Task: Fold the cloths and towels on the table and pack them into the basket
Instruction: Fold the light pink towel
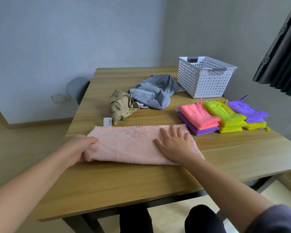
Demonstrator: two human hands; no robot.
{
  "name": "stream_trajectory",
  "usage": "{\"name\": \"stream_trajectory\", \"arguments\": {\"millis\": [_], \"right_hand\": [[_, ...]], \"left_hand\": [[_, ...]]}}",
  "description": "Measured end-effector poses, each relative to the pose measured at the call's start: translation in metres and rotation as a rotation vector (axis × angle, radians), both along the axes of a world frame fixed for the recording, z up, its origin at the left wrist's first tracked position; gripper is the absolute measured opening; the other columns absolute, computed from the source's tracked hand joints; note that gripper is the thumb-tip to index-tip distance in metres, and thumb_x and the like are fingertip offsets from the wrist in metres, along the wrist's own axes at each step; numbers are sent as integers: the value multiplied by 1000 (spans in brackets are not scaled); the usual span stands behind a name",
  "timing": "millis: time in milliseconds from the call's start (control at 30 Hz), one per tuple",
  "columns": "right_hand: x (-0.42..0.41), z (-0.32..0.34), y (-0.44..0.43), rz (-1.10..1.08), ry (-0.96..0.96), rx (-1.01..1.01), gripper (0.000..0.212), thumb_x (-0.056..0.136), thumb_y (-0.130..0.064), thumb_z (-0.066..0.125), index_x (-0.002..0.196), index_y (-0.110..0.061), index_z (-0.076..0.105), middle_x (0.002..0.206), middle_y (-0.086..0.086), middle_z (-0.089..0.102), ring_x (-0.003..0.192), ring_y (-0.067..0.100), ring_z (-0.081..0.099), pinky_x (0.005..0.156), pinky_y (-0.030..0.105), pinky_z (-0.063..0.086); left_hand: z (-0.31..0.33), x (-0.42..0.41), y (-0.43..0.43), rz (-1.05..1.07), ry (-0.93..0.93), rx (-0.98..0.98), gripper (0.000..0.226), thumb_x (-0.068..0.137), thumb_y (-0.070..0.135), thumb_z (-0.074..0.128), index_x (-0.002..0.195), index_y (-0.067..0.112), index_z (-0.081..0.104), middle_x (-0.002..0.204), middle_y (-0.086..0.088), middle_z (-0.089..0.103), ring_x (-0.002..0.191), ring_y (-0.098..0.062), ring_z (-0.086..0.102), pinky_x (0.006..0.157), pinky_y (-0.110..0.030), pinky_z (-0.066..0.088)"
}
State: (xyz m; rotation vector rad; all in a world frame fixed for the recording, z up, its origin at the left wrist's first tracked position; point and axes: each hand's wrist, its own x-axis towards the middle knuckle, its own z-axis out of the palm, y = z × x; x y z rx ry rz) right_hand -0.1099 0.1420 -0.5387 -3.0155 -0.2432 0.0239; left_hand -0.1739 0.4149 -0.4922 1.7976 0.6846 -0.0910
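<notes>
Right hand (173,145) lies flat, fingers spread, pinning the pink towel (133,145) so it can't slide. Left hand (81,148) grips the towel's far end, prob. to fold it over twd the right

Pale walls (74,31), dark curtain (282,52)

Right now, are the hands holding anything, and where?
The left hand grips the left end of the pink towel. The right hand lies flat on its right part, pressing, not gripping.
</notes>
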Motion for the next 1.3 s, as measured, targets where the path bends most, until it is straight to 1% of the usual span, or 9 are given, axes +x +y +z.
{"name": "stream_trajectory", "arguments": {"millis": [133,267,400,500,733,933,1067,1167,1300], "right_hand": [[0,-1,0,1,-3,7,65,92,-65,20,148,-32,15,159,11,2,145,34,-4,113,59,-1],[0,-2,0,5,-12,4,65,92,-65,20,148,-32,15,158,12,2,145,34,-3,113,59,0],[0,-2,0,-1,2,-13,67,91,-67,18,149,-33,12,159,11,-1,145,34,-6,111,61,-3],[0,-2,-1,5,4,-15,70,89,-70,18,148,-34,11,159,9,-2,145,32,-7,111,61,-4],[9,-4,-6,78,-11,-28,72,88,-71,18,149,-34,12,159,10,0,146,31,-5,112,60,-1],[38,9,-20,331,-33,-8,65,92,-64,29,149,-35,16,160,3,5,146,28,-5,116,52,0],[31,12,-15,74,-118,42,56,97,-43,35,147,-21,22,158,7,6,146,26,4,116,43,10],[8,4,-2,-81,-37,107,57,97,-43,32,143,-10,24,155,19,8,143,33,8,113,45,13],[3,-10,0,-16,-5,80,70,94,-59,25,144,-11,21,156,23,0,144,38,-5,116,49,0]], "left_hand": [[-7,-16,3,-160,38,536,18,91,23,56,85,10,47,66,-11,50,46,-20,44,42,-22,31],[-1,-25,-10,-260,33,1360,23,92,27,43,110,15,34,114,-4,56,98,-25,54,71,-33,42],[-12,-2,-55,-610,-306,1210,62,96,42,32,148,14,13,157,-6,6,144,-24,9,116,-41,16],[-33,20,-77,-842,-222,1140,75,88,66,10,148,26,-11,154,1,-22,142,-17,-21,117,-48,-6],[-45,13,-45,-785,-50,1180,84,67,79,-14,143,44,-17,151,7,-27,142,-18,-21,115,-50,-8],[-20,-19,-73,-685,32,1399,72,85,72,5,140,32,28,139,-8,42,124,-28,42,91,-41,38],[-2,7,-78,-642,-323,1500,57,89,62,7,104,23,47,105,1,63,98,-20,58,87,-37,34],[-17,29,-74,-944,-502,1301,76,82,64,3,142,29,32,149,8,33,139,-11,26,112,-36,18],[-45,36,-73,-1105,-360,1127,90,72,77,-12,149,32,-5,154,12,-18,139,-2,-23,118,-41,-7]]}}
